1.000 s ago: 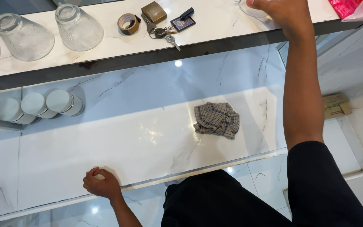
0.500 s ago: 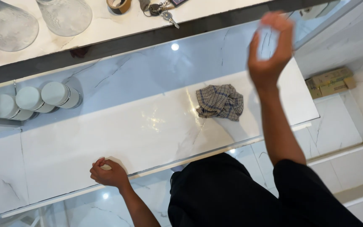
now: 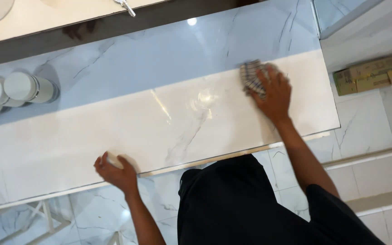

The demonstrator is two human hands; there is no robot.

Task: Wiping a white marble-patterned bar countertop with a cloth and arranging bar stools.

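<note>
A white marble-look counter [image 3: 169, 122] runs across the view below me. My right hand [image 3: 274, 92] lies flat on a checked grey cloth [image 3: 249, 76] at the counter's right part, fingers spread over it. My left hand [image 3: 116, 169] rests on the counter's near edge at the left, fingers curled over the rim and holding nothing loose.
Several white cylindrical cups [image 3: 19, 88] lie on their sides at the far left. A higher shelf [image 3: 69, 18] above carries keys [image 3: 125, 6] and glassware. A small cardboard box [image 3: 368, 75] sits on a tiled ledge at the right. Tiled floor lies below.
My right hand came down from the upper shelf and now presses on the checked cloth. The view has tilted down. My left hand stays on the counter edge.
</note>
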